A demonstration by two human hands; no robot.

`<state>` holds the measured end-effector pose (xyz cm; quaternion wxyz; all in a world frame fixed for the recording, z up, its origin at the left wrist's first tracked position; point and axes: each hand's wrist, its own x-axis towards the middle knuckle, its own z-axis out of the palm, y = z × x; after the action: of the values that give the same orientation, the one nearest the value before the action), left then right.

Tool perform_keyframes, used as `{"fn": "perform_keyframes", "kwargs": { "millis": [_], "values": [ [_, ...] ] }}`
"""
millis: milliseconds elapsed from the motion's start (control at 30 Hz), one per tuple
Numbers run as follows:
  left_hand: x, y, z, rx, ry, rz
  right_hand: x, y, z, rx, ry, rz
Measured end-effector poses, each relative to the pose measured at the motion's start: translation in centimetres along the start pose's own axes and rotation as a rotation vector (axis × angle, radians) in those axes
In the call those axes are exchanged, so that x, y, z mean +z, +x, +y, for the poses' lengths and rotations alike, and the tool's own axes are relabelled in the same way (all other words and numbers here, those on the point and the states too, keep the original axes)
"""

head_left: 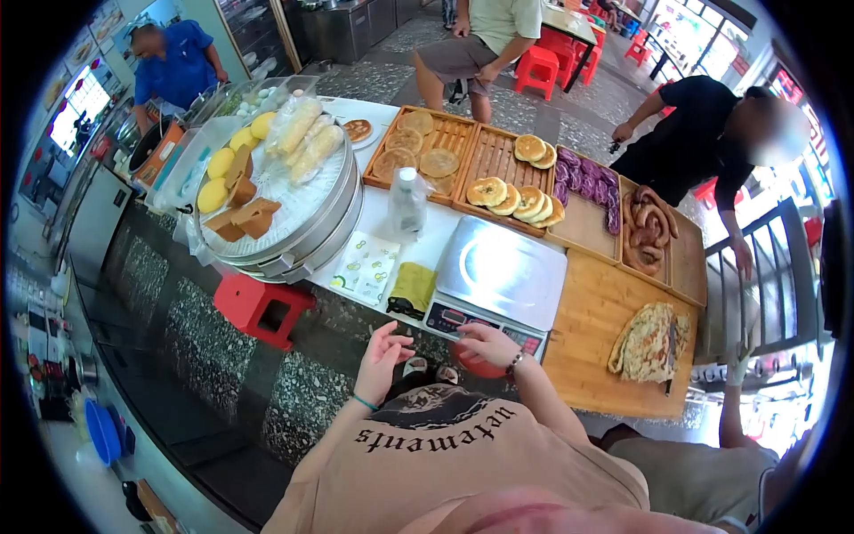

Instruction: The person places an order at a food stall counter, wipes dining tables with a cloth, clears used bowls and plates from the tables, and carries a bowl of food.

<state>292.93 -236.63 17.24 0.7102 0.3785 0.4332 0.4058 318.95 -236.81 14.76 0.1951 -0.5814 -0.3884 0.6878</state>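
Just in front of my body, my left hand (383,358) is raised with its fingers apart and nothing in it. My right hand (491,345) hovers at the near edge of a digital scale (503,267), its fingers loosely stretched by the keypad and holding nothing. The scale's metal plate is bare and reflects bright light. Left of it lie a yellow-green cloth or pouch (413,287) and a white patterned packet (366,265). Behind these stands a clear plastic-wrapped bottle (408,203) with a white cap.
A large round steamer (307,245) at left carries buns, brown cake pieces and bagged corn. Wooden trays (470,203) hold flat cakes, purple pieces and sausages. A cutting board (569,356) bears a flatbread (645,343) and a knife. A red stool (258,307) stands below; several people are around.
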Motion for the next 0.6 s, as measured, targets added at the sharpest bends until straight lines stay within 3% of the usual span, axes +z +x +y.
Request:
{"fn": "perform_keyframes", "kwargs": {
  "millis": [333,533,600],
  "values": [
    [-3.4,-4.6,-1.6,0.066,-0.132,0.381,6.5,6.1,-3.9,-0.108,-0.222,-0.369],
    [-6.7,-5.8,-1.3,0.123,-0.188,0.479,11.3,8.1,-4.1,-0.133,-0.337,-0.483],
    [-8.6,-6.0,-0.1,0.156,-0.208,0.42,13.0,8.5,-4.4,-0.103,-0.355,-0.446]
  ]
}}
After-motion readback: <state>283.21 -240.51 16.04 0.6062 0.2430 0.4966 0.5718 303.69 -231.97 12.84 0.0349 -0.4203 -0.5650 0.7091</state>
